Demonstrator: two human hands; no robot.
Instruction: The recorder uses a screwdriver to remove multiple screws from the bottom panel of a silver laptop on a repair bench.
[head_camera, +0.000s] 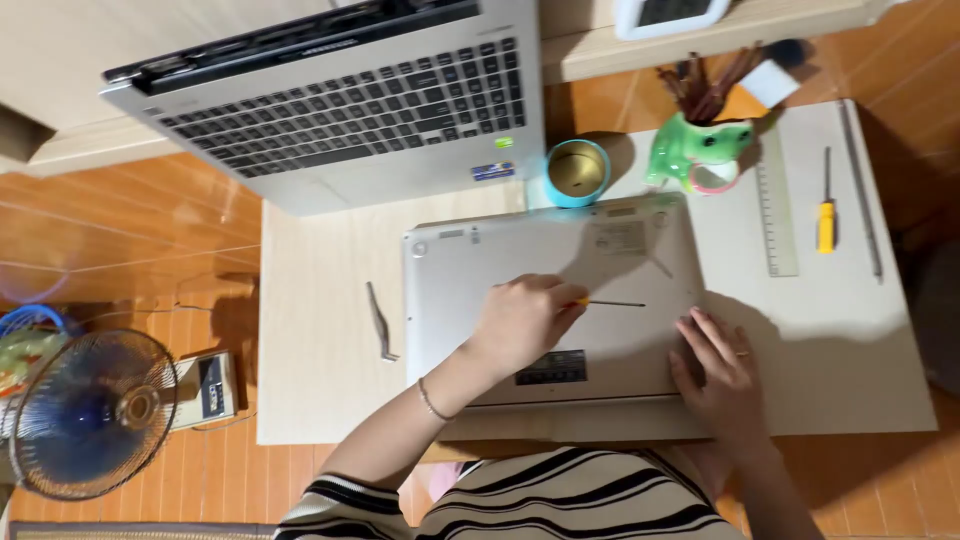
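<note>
Though edge-crowded, left hand (525, 320) on screwdriver (605, 302)

Screwdriver (605, 302) handle hidden in left hand (520, 320) — fan (90, 412) blurred.

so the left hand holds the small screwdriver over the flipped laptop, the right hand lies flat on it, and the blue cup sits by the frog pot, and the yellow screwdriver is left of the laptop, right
Not quite. The head view shows the yellow screwdriver right of the flipped laptop, beside the ruler. The rest holds: left hand, small screwdriver, right hand, blue cup, frog pot.
</note>
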